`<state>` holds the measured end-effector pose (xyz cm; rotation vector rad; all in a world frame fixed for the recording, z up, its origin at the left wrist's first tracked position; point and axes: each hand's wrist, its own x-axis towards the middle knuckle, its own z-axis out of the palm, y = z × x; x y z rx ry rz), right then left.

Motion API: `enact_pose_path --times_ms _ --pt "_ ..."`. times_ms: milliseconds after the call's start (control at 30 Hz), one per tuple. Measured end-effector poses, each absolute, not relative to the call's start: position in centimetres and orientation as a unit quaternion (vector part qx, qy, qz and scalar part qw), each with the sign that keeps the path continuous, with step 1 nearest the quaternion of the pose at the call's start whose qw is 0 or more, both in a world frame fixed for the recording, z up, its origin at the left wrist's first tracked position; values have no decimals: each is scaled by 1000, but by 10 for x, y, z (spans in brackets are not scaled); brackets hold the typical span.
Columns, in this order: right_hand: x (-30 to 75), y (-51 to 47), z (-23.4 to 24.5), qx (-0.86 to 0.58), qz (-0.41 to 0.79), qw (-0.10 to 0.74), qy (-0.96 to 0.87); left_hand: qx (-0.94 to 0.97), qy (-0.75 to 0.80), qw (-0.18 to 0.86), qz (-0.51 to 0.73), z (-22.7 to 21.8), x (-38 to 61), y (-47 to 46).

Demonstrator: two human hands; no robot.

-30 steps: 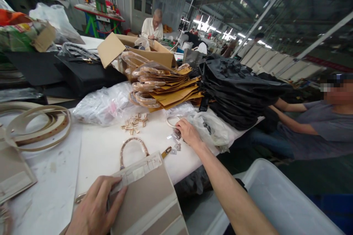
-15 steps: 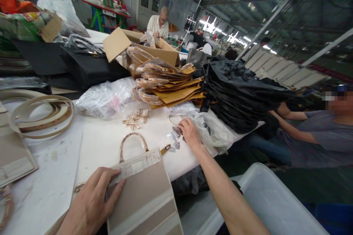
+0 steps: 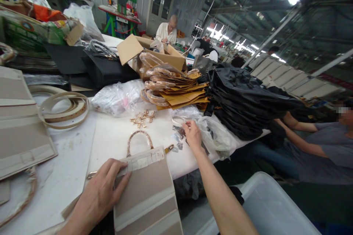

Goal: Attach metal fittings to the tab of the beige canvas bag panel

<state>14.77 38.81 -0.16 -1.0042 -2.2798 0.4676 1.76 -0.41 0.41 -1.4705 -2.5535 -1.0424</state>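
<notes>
My left hand grips the top edge of a beige handbag, thumb on its inner face and fingers at the edge. The bag's plastic-wrapped handle lies beyond that edge, and a tab with a gold metal end sticks out beside it. My right hand is at a small scatter of flat metal plates, its fingertips pinched together. Whatever lies between them is too small to make out. A pale tape ring lies just behind these fingers. Several gold fittings sit farther left.
Brown bag pieces with wrapped handles and a black stack stand behind. Clear plastic bags, coiled strips and another beige bag lie left. A plastic bin is below right, near a seated person.
The view has swung a little left, so things sit farther right. My right hand stays at the metal plates, its fingers shifting slightly. My left hand keeps its hold on the handbag.
</notes>
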Motion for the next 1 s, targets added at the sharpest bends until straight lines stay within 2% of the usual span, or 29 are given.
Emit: enact_pose_path --times_ms 167,400,667,1000 --pt "132 380 -6 -356 258 359 -823 -469 -817 6 -334 5 18 -4" --pt "109 366 -18 -403 247 370 -800 -471 -821 -2 -323 4 18 -5" --pt "131 363 -22 -356 291 364 -810 -483 -811 26 -329 6 16 -3" --pt "142 350 -19 -357 294 361 -810 -472 -814 1 -337 8 18 -4"
